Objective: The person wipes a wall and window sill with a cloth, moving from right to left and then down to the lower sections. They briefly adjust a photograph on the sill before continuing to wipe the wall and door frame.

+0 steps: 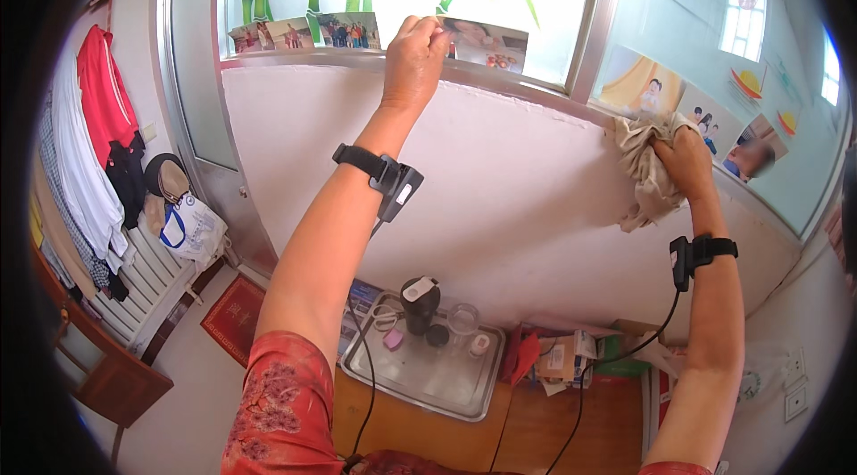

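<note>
My left hand [416, 61] is raised to the aluminium window frame, its fingers pinched on the left edge of a photograph [492, 46]. That print leans against the bright glass; my fingers hide its corner. Left of it, several photographs [348, 31] stand in a row along the ledge. My right hand [689, 160] grips a crumpled beige cloth [646, 173] against the ledge of the right-hand pane. Beside the cloth, more photographs [639, 85] rest against the glass, one partly behind my knuckles. The cloth hangs down over the white wall [469, 160].
Below, a metal tray [442, 401] on a wooden table [422, 425] holds a black bottle [420, 307], a glass cup [463, 319] and a small jar [479, 345]. Papers and boxes [562, 358] stand to its right. Cables hang from both wrist devices. Clothes [100, 107] hang above a radiator [150, 261].
</note>
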